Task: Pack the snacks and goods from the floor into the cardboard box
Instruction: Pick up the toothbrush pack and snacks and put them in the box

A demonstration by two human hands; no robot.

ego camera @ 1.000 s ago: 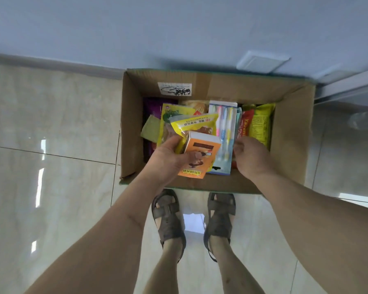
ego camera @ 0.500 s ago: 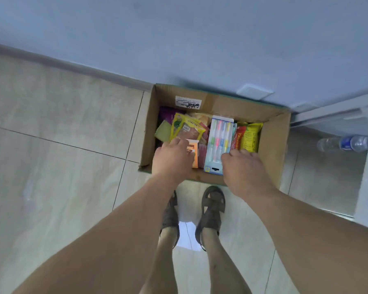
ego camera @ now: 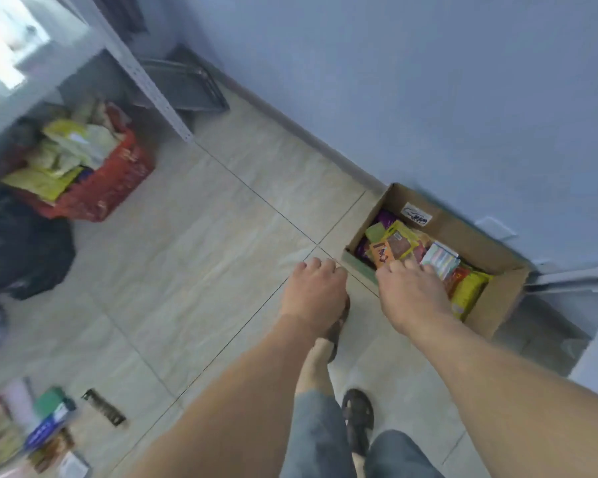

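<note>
**Hands Free, More Goods Waiting on the Floor**

Now both hands are empty; the left hand [ego camera: 313, 291] hangs loosely spread over bare tile, the right hand [ego camera: 411, 298] spread above the near rim of the cardboard box [ego camera: 497, 298], gripping nothing. Ahead of the right fingertips the box is already crowded with snack packets [ego camera: 394, 246]; far off to the left hand's side lies a blurred heap of goods [ego camera: 32, 432]. These look light, crinkly and slippery, probably best pinched by their edges; open floor between them leaves easy room, though the box hugs the wall.
</note>
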